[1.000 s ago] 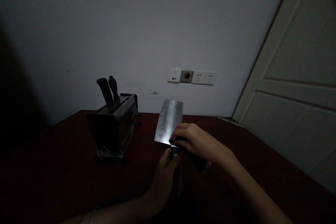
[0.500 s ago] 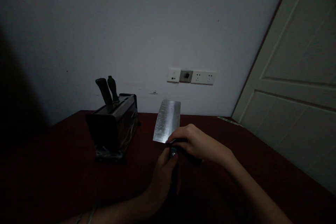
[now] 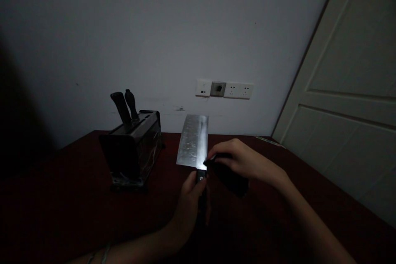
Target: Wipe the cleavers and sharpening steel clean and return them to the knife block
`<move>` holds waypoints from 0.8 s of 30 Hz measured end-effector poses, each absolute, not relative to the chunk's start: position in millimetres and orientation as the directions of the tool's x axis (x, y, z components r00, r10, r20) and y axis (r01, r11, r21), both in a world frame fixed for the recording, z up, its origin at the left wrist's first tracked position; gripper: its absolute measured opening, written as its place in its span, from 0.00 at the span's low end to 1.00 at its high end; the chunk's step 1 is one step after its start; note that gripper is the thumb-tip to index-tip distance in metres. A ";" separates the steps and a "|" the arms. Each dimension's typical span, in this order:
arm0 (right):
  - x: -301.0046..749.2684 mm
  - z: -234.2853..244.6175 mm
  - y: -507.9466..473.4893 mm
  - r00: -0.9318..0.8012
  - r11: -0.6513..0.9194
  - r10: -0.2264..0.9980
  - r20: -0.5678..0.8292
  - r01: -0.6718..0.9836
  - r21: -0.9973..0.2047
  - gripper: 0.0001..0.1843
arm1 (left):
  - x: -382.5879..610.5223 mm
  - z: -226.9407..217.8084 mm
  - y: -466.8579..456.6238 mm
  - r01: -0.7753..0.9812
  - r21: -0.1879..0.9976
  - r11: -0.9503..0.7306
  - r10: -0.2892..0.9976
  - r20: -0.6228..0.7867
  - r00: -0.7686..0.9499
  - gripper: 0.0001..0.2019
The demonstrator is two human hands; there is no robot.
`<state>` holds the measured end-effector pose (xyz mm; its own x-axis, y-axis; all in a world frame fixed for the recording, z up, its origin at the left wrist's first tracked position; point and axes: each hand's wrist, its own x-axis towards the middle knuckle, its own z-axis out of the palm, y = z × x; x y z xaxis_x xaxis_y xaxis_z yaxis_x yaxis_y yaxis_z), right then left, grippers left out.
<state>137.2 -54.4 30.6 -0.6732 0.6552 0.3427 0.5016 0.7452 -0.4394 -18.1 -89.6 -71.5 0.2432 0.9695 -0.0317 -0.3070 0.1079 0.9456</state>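
My left hand (image 3: 190, 202) is wrapped round the dark handle of a cleaver (image 3: 192, 141), whose broad steel blade points away from me over the table. My right hand (image 3: 244, 161) is closed round a dark object (image 3: 228, 177), likely a sharpener, which it holds against the blade's right edge near the heel. The room is dim and the dark object's shape is hard to make out.
A dark knife block (image 3: 133, 148) with two black handles sticking up stands at the back left of the dark red table (image 3: 62, 206). Wall sockets (image 3: 225, 89) sit on the white wall behind. A pale door (image 3: 349, 90) is at the right.
The cleaver has shifted slightly left and turned flatter toward me. My right hand with the dark object has slid to the right edge of the blade.
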 end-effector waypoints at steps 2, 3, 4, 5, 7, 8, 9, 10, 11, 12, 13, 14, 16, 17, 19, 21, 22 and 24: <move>141.5 33.9 -53.6 -0.617 0.731 0.675 0.405 0.482 -0.484 0.12 | -18.3 -71.2 -88.7 -0.310 0.945 0.107 0.969 -0.030 0.244 0.11; 143.0 35.3 -53.3 -0.597 0.728 0.679 0.427 0.471 -0.498 0.12 | -18.2 -71.0 -88.9 -0.304 0.946 0.108 0.969 -0.032 0.246 0.11; 144.0 36.4 -53.1 -0.585 0.729 0.678 0.445 0.461 -0.505 0.11 | -18.1 -70.8 -89.3 -0.296 0.949 0.106 0.969 -0.032 0.246 0.11; 144.6 37.0 -52.8 -0.579 0.734 0.673 0.460 0.452 -0.507 0.11 | -17.9 -70.7 -90.0 -0.288 0.952 0.104 0.969 -0.032 0.243 0.11; 144.6 36.8 -51.3 -0.566 0.750 0.659 0.496 0.446 -0.489 0.11 | -17.6 -71.4 -91.4 -0.277 0.955 0.108 0.969 -0.039 0.244 0.11; 144.2 35.8 -49.9 -0.554 0.758 0.651 0.519 0.454 -0.467 0.11 | -17.5 -72.1 -92.1 -0.276 0.954 0.116 0.968 -0.046 0.247 0.11; 143.5 34.3 -48.2 -0.534 0.763 0.646 0.545 0.475 -0.438 0.11 | -17.5 -73.0 -92.6 -0.277 0.953 0.125 0.966 -0.053 0.252 0.10; 142.8 32.4 -46.3 -0.507 0.762 0.642 0.575 0.507 -0.403 0.12 | -17.5 -73.8 -93.1 -0.278 0.951 0.133 0.965 -0.061 0.254 0.10; 142.0 30.3 -44.3 -0.476 0.755 0.637 0.607 0.544 -0.365 0.14 | -17.5 -74.6 -93.5 -0.277 0.951 0.139 0.964 -0.067 0.256 0.10; 141.1 28.2 -42.5 -0.444 0.743 0.631 0.637 0.582 -0.330 0.15 | -17.6 -75.1 -93.8 -0.274 0.951 0.142 0.964 -0.070 0.257 0.11; 140.0 26.2 -41.1 -0.417 0.730 0.624 0.661 0.612 -0.304 0.17 | -17.7 -75.3 -94.1 -0.271 0.952 0.144 0.964 -0.072 0.257 0.11; 138.9 24.4 -40.1 -0.402 0.722 0.621 0.673 0.628 -0.291 0.18 | -17.7 -75.2 -94.3 -0.271 0.952 0.145 0.964 -0.074 0.257 0.11; 136.1 21.7 -40.0 -0.418 0.734 0.619 0.665 0.610 -0.300 0.20 | -17.7 -74.0 -94.6 -0.267 0.952 0.149 0.963 -0.078 0.257 0.11; 134.4 20.7 -40.6 -0.443 0.746 0.624 0.644 0.584 -0.321 0.21 | -17.5 -73.2 -94.7 -0.266 0.952 0.151 0.963 -0.081 0.256 0.11; 130.9 19.0 -42.7 -0.507 0.760 0.641 0.577 0.524 -0.384 0.22 | -17.2 -71.5 -94.8 -0.265 0.953 0.149 0.965 -0.081 0.251 0.12; 127.6 17.7 -44.7 -0.567 0.752 0.659 0.494 0.477 -0.455 0.20 | -16.8 -69.7 -94.8 -0.273 0.953 0.134 0.966 -0.065 0.250 0.12; 126.3 17.3 -45.5 -0.591 0.743 0.665 0.456 0.464 -0.482 0.18 | -16.7 -68.7 -94.8 -0.280 0.952 0.126 0.967 -0.055 0.250 0.12; 124.5 17.2 -46.7 -0.635 0.739 0.660 0.402 0.451 -0.500 0.14 | -16.9 -66.0 -95.0 -0.285 0.952 0.116 0.969 -0.045 0.242 0.12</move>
